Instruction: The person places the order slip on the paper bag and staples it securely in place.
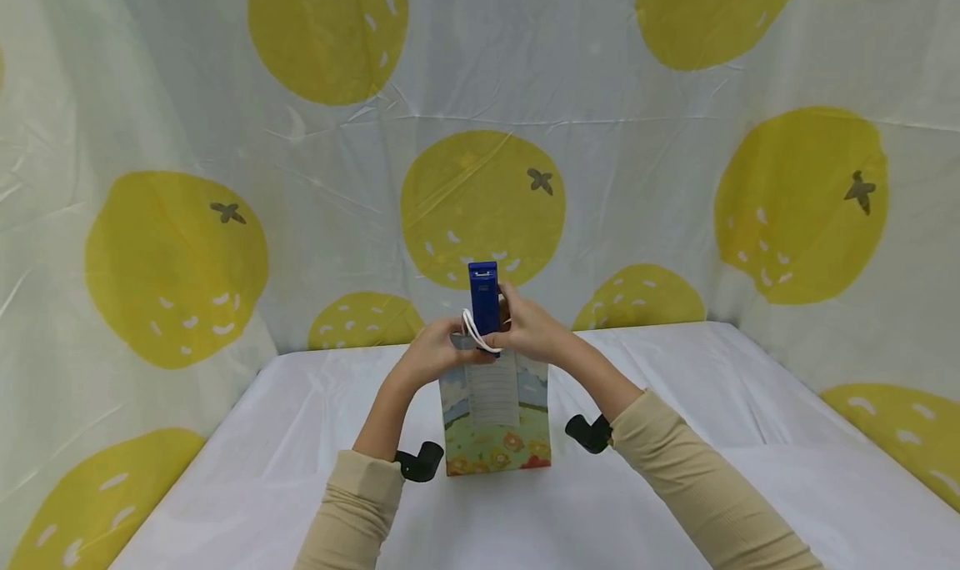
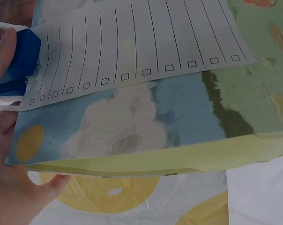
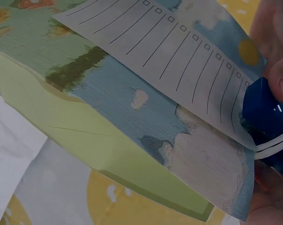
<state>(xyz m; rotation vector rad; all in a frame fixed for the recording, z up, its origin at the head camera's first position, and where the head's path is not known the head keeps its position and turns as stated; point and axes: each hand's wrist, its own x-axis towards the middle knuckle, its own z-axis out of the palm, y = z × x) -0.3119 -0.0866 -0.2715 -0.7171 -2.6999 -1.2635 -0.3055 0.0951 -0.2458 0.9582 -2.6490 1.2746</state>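
A blue stapler [image 1: 484, 302] stands on end at the top of a floral paper gift bag [image 1: 468, 449]. My right hand [image 1: 528, 330] grips the stapler from the right, its thumb across the front. On the other side, my left hand [image 1: 433, 353] holds the bag's top edge, with its thumb close to the stapler's lower end. The stapler's jaw end meets the top of a lined checklist sheet [image 2: 127, 47], which lies flat on the bag's front. White cord handles [image 1: 476, 332] loop beside the stapler. Fingers behind the bag are partly hidden.
The bag stands upright on a white-covered table [image 1: 322, 437]. Behind and at both sides hangs a pale curtain [image 1: 480, 70] printed with yellow fruit. Black wrist cameras [image 1: 422, 462] sit at both cuffs.
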